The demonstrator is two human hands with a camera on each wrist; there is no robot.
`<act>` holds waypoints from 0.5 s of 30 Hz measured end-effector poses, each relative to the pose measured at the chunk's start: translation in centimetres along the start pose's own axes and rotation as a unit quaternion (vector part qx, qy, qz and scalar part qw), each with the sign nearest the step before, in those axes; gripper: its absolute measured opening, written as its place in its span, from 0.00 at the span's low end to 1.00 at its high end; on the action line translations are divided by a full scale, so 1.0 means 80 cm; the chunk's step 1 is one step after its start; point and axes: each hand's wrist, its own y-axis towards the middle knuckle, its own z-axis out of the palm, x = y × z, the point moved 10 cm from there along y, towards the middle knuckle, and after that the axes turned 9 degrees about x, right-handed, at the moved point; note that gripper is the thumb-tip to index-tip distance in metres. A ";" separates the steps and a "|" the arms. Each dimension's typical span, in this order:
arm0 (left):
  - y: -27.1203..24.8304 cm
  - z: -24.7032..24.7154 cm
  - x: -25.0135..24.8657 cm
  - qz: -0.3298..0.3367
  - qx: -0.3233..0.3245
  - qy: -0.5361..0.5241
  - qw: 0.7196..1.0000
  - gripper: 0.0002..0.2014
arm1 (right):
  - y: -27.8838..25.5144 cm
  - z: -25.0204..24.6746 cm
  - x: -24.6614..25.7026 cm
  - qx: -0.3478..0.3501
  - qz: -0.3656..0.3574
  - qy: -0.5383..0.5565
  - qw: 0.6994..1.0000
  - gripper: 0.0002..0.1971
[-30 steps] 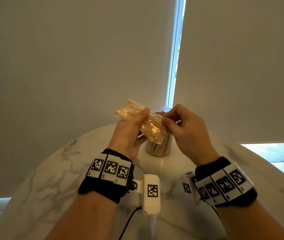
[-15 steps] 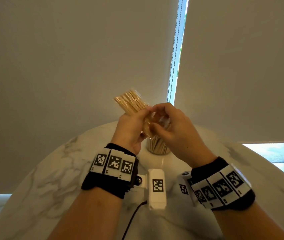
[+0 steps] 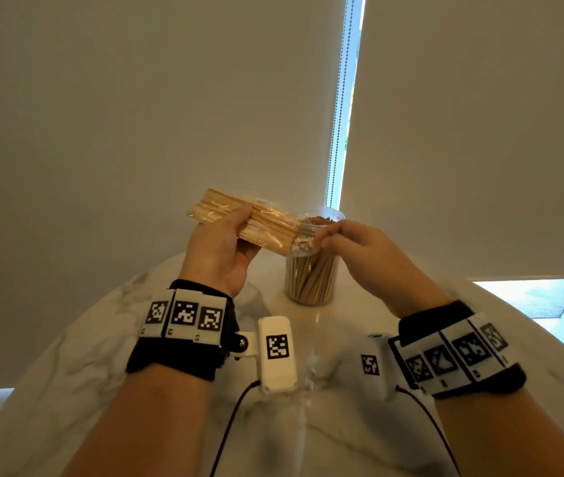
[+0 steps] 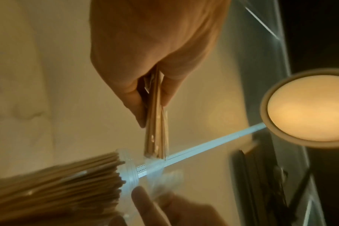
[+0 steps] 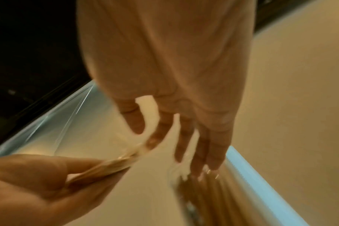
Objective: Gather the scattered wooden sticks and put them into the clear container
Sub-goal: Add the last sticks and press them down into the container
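Observation:
A pack of wooden sticks in clear plastic wrap is held in the air, lying nearly level, with its right end at the mouth of the clear container. The container stands upright on the marble table and holds many sticks. My left hand grips the pack's middle, thumb on top; the left wrist view shows the pack pinched between thumb and fingers. My right hand pinches the loose wrap at the pack's right end, just above the container's rim. The right wrist view is blurred; its fingers are close over the container.
The round marble table ends just behind the container, close to the roller blinds with a bead chain. A round lamp shows in the left wrist view. Cables run from both wrist cameras toward me.
The pack has swung from steeply tilted to nearly level, its end now at the container's mouth. My right hand has slid from over the pack's middle to its right end.

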 end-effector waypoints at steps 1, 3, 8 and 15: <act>-0.002 0.007 -0.007 0.028 0.003 0.025 0.999 0.13 | 0.000 -0.003 -0.014 -0.036 0.040 0.099 0.994 0.08; -0.010 0.021 -0.023 0.086 0.008 0.080 0.993 0.12 | -0.004 0.003 -0.040 -0.076 0.110 0.309 0.942 0.12; -0.026 0.057 -0.048 0.171 0.053 0.222 0.958 0.11 | -0.008 0.057 -0.068 0.001 0.208 0.569 0.796 0.24; -0.038 0.099 -0.021 0.146 0.120 0.326 0.927 0.10 | -0.007 0.108 -0.079 0.019 0.217 0.650 0.729 0.21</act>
